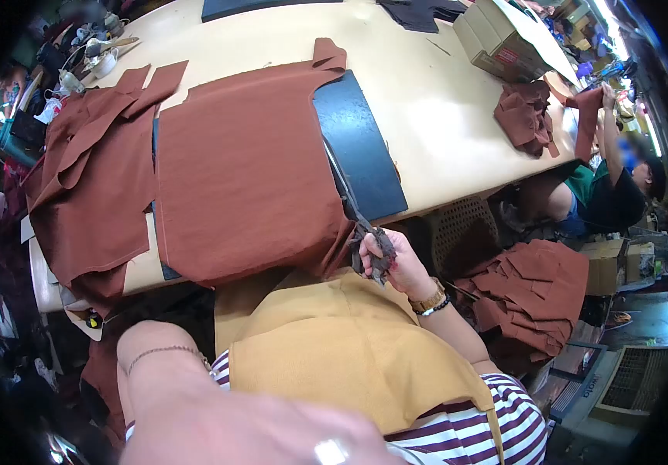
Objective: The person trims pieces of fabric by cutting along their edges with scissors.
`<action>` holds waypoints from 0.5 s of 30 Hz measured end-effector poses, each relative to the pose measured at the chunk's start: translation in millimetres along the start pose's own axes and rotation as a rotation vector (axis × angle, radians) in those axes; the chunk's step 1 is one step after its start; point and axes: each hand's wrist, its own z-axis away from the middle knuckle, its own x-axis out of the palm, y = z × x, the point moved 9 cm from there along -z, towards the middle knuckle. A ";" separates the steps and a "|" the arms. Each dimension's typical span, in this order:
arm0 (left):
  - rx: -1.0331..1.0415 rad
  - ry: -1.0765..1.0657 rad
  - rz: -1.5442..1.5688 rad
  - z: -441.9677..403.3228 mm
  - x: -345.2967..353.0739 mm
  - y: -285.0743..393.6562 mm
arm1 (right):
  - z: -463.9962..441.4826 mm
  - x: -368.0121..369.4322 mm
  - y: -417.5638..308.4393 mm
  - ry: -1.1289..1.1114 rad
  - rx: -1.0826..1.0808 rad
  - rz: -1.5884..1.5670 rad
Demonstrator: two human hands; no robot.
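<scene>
Well, the rust-brown cloth panel [241, 163] lies mostly flat over the dark blue board [361, 147], covering much of it, its near edge drooping past the table [419, 85] towards the wearer's apron [334, 333]. The right hand [405, 267] is closed around the cloth-wrapped handles of the shears [382, 248], just off the board's near right corner, with the long blades running along the panel's right edge. The left hand [264, 430] is blurred, low and close to the camera, well apart from the board; I can't tell how its fingers are set. More brown pieces [97, 186] lie rumpled to the board's left. The panel looks light and limp, matte rather than slippery and hardly fragile, though it would crease or skew if dragged. It would be best pressed flat near its right edge, fingers clear of the blades, or lifted by two corners.
</scene>
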 end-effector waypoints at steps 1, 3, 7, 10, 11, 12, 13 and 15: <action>0.021 0.006 0.035 0.3 2.6 1.8 | -2.1 1.6 -2.0 -0.010 -0.012 0.019; 0.049 0.005 0.104 0.9 9.5 2.7 | -3.3 1.9 -1.9 -0.012 -0.018 0.005; 0.088 0.003 0.218 -2.2 11.7 3.7 | -2.7 0.8 -0.7 0.015 -0.025 -0.013; 0.124 -0.006 0.235 -6.0 14.0 10.3 | -1.4 3.2 -3.7 0.007 -0.020 0.002; 0.154 -0.009 0.284 -8.0 13.3 13.2 | -1.5 2.4 -4.6 0.007 -0.021 0.011; 0.205 -0.003 0.409 -7.8 10.2 16.1 | -1.2 2.4 -4.4 0.008 -0.021 0.015; 0.318 0.024 0.776 -6.4 0.1 17.8 | -1.2 3.0 -4.1 0.006 -0.021 0.019; 0.704 0.269 2.175 6.6 -39.9 -16.6 | -1.3 0.9 -1.7 0.037 0.003 0.018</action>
